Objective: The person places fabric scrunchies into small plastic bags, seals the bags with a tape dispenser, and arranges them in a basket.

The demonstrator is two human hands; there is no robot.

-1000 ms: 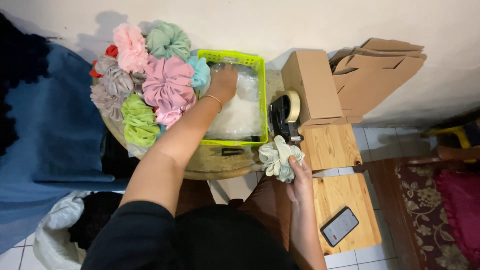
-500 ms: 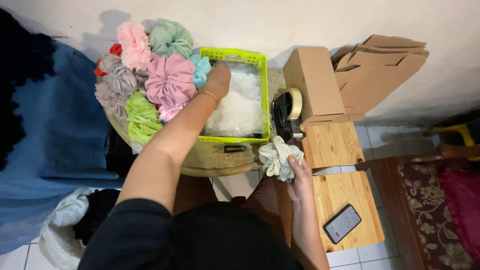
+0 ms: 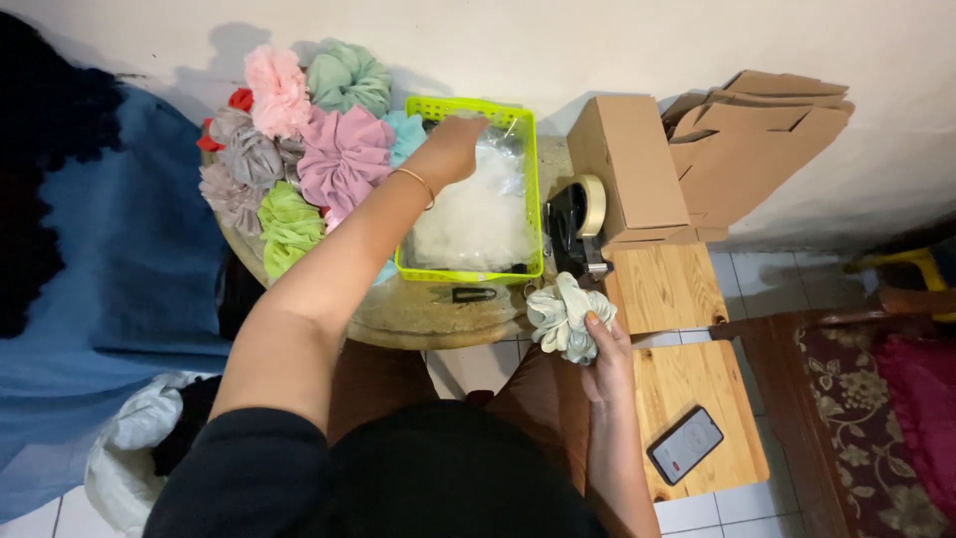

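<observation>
My left hand [image 3: 453, 145] reaches into the lime green plastic basket [image 3: 473, 272] and touches the clear plastic bags [image 3: 483, 204] piled in it; whether the fingers grip one I cannot tell. My right hand [image 3: 605, 354] holds a pale green fabric scrunchie [image 3: 564, 315] just off the front edge of the round table [image 3: 418, 314]. A heap of several pink, grey, green and teal scrunchies [image 3: 299, 164] lies left of the basket.
A tape dispenser [image 3: 578, 224] stands right of the basket beside a brown cardboard box [image 3: 637, 169]. Flat folded cartons [image 3: 757, 134] lean on the wall. A phone [image 3: 685, 445] lies on a wooden stool [image 3: 712, 384]. Blue cloth [image 3: 119, 249] lies left.
My left hand has moved from the middle of the basket toward its far edge. My right hand with the scrunchie has stayed put.
</observation>
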